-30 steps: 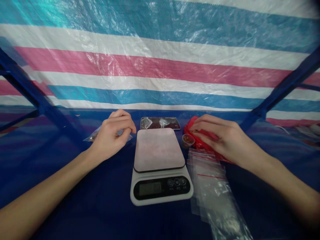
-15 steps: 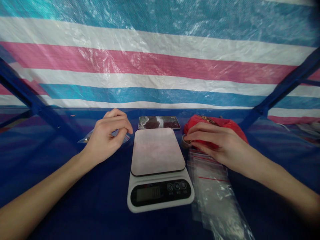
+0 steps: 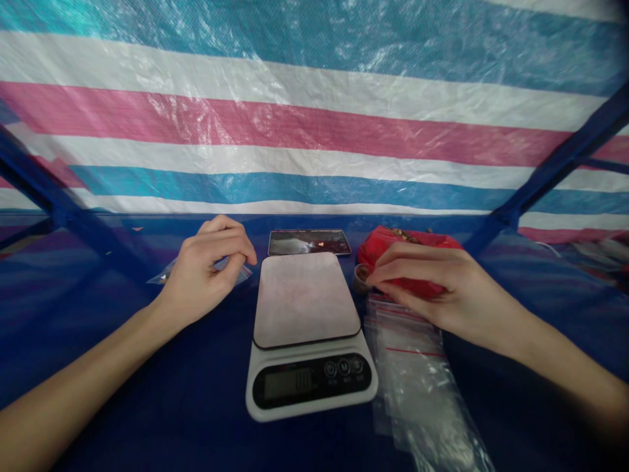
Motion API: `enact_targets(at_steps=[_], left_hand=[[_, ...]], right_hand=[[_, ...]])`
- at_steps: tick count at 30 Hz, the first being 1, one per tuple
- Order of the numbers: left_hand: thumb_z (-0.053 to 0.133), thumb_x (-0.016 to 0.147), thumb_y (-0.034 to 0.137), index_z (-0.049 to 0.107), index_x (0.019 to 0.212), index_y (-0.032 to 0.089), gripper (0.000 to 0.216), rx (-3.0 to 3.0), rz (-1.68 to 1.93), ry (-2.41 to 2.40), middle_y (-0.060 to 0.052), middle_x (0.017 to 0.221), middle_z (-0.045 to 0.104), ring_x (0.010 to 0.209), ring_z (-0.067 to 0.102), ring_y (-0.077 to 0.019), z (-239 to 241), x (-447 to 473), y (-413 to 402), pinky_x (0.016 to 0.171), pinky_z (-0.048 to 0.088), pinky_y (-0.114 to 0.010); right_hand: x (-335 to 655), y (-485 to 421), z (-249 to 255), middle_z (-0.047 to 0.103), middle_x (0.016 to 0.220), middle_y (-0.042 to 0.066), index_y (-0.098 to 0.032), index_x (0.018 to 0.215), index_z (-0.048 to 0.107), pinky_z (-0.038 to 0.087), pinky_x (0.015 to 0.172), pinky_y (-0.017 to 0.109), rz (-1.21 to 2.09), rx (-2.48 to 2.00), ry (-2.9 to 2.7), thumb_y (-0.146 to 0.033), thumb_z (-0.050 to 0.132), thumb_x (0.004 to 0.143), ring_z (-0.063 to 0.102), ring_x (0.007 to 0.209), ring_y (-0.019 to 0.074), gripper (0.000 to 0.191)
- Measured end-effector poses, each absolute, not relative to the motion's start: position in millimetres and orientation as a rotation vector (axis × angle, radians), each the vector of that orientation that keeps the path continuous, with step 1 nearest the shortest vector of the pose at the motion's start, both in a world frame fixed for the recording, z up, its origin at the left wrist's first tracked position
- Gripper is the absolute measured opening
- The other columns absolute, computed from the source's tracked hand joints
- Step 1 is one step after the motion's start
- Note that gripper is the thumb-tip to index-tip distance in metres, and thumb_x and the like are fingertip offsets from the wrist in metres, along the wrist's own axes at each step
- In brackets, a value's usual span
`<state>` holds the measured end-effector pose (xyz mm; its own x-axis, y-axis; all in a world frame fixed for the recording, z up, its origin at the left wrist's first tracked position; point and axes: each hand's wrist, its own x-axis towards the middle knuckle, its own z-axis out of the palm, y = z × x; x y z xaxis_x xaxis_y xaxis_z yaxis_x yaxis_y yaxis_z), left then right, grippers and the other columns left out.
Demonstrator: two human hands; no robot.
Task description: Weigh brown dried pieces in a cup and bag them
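Observation:
My right hand [image 3: 432, 278] has its thumb and fingers pinched together at the right rim of a small round cup [image 3: 362, 278]. Anything between those fingertips is too small or hidden to make out. My left hand [image 3: 209, 269] is curled closed left of a white digital kitchen scale [image 3: 307, 301]. Under and behind that hand lies a small clear zip bag [image 3: 158, 278], mostly covered; whether the fingers grip it is hidden. Nothing lies on the scale's plate, and its display appears to read 0.0. A red bag [image 3: 373, 244] with small brownish pieces on top sits behind my right hand.
Several clear zip bags [image 3: 417, 387] with red seal lines lie overlapped right of the scale. A phone [image 3: 309, 242] lies flat behind the scale. Blue metal braces [image 3: 59, 213] stand at both sides of the blue table, and a striped tarp [image 3: 304, 124] hangs at the back.
My right hand's fingertips have moved slightly right, from over the cup to its right rim, so more of the cup's opening shows. My left hand stays curled in place. The view has shifted slightly.

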<state>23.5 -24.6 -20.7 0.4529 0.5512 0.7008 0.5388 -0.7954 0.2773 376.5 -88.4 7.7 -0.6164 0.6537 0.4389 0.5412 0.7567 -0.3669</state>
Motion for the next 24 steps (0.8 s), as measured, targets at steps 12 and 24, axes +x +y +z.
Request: enact_targets(at_steps=[12, 24], left_hand=[[0.049, 0.093, 0.007, 0.069, 0.073, 0.021, 0.032, 2.665, 1.290, 0.996, 0.000, 0.076, 0.071, 0.087, 0.063, -0.0189, -22, 23, -23, 0.085, 0.050, -0.036], [0.050, 0.093, 0.007, 0.070, 0.074, 0.023, 0.032, 2.673, 1.276, 1.008, 0.001, 0.078, 0.072, 0.087, 0.064, -0.0192, -22, 22, -21, 0.086, 0.051, -0.037]], right_hand=[[358, -101, -5, 0.068, 0.086, 0.000, -0.021, 0.095, 0.080, 0.044, 0.064, 0.027, 0.337, -1.131, -2.659, -0.016, 0.076, 0.096, 0.064, 0.074, 0.0145, 0.007], [360, -98, -10, 0.070, 0.089, 0.000, -0.021, 0.095, 0.077, 0.046, 0.068, 0.025, 0.381, -1.045, -2.645, -0.015, 0.071, 0.100, 0.066, 0.077, 0.0138, 0.011]])
